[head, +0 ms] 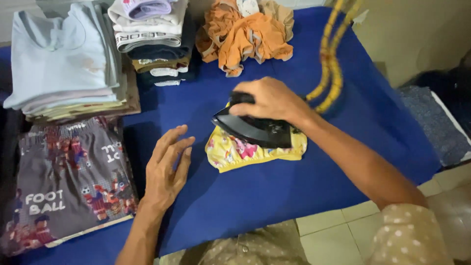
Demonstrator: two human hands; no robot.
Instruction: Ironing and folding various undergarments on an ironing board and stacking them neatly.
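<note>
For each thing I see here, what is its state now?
Iron: flat on the yellow garment, gripped by the right hand.
Yellow garment: folded small, under the iron.
Left hand: open, flat on the blue cloth.
Light blue shirts: folded, stacked.
Orange clothes: crumpled heap.

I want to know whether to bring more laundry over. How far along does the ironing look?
Looks well along. Done: a folded pale blue stack, a second folded pile and grey printed shorts lie flat on the blue cloth. In hand: the right hand presses the black iron on a small yellow printed garment; the left hand rests beside it. Left: a crumpled orange heap.
</note>
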